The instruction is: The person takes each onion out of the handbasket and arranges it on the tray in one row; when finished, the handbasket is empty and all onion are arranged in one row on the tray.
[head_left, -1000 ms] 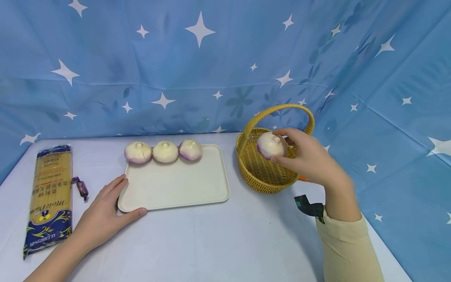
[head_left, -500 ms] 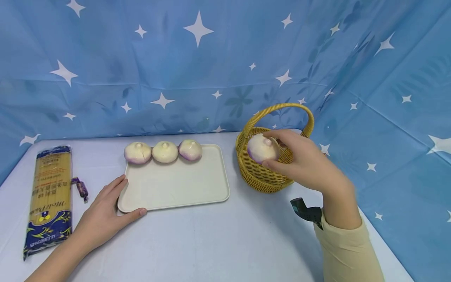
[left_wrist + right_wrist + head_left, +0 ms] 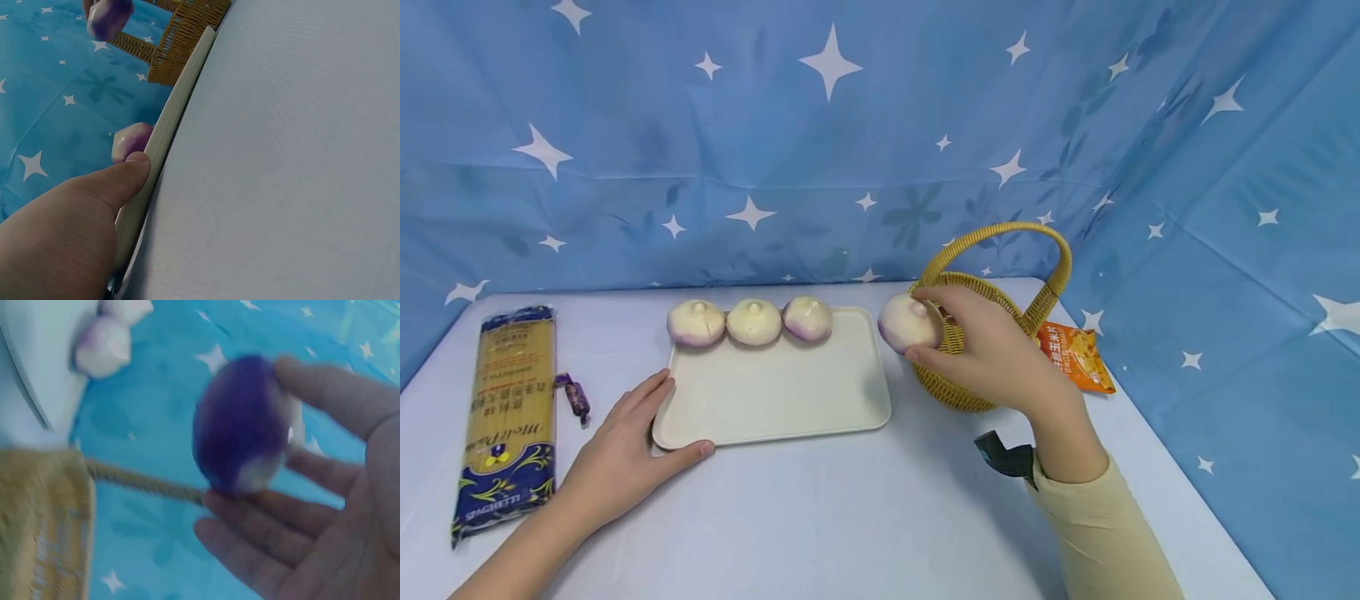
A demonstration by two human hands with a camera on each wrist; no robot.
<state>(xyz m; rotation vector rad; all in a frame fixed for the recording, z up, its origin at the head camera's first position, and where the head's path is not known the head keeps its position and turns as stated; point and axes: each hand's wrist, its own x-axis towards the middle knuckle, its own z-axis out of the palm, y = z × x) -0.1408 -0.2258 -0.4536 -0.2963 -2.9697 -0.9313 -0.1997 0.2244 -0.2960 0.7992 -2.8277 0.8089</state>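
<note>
From the head view, the right hand (image 3: 992, 354) grips a white-and-purple bun (image 3: 909, 322) in curled fingers, held in the air between the tray's (image 3: 775, 392) right edge and the wicker basket (image 3: 981, 333), just in front of the basket's rim. Three more buns (image 3: 751, 322) sit in a row along the tray's far edge. The left hand (image 3: 625, 450) rests at the tray's near left corner, thumb pressed on its front edge. A spaghetti pack (image 3: 508, 417) lies near the table's left edge, a snack packet (image 3: 1078, 354) behind the basket.

Left wrist view: the thumb (image 3: 119, 181) lies flat against the tray rim (image 3: 172, 125).

Right wrist view: fingers (image 3: 325, 390) and thumb curl round the bun's (image 3: 240, 425) purple underside, above the basket handle (image 3: 137, 481).
</note>
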